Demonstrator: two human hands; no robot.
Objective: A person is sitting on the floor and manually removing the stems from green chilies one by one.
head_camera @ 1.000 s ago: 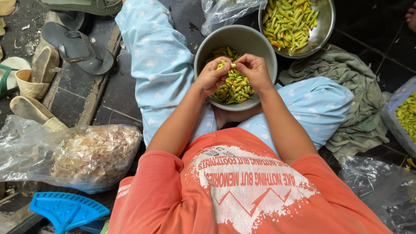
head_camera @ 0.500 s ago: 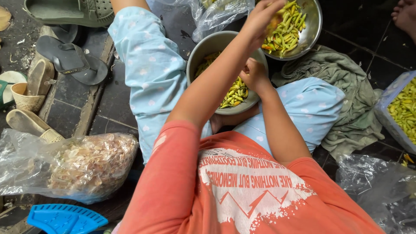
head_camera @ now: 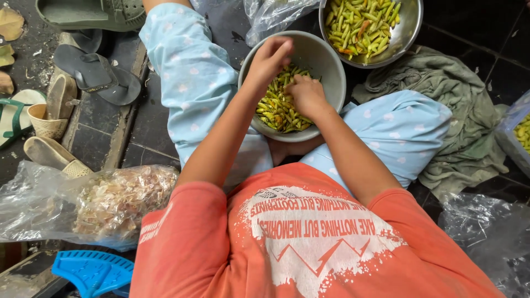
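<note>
Two round bowls: grey metal bowl (head_camera: 326, 60) in the lap, approx. half full of small green-yellow chillies (head_camera: 279, 107); shiny steel bowl (head_camera: 411, 30) far right, w/ more chillies. Left hand (head_camera: 270, 58) hovers over the near bowl, fingers pinched together, contents unclear. Right hand (head_camera: 306, 96) rests in the chillies, fingers curled, grip can't tell. Clear plastic bag of pale peelings (head_camera: 110, 201) near left.

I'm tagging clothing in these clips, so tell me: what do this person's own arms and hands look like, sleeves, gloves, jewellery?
Both arms are bare from the short sleeves down. The sleeves belong to a coral-orange T-shirt with a white print on its front. The left hand and right hand wear no gloves, and no rings, watch or bracelets are visible on the fingers or wrists. The legs are in light blue trousers with a pale dotted pattern.
</note>
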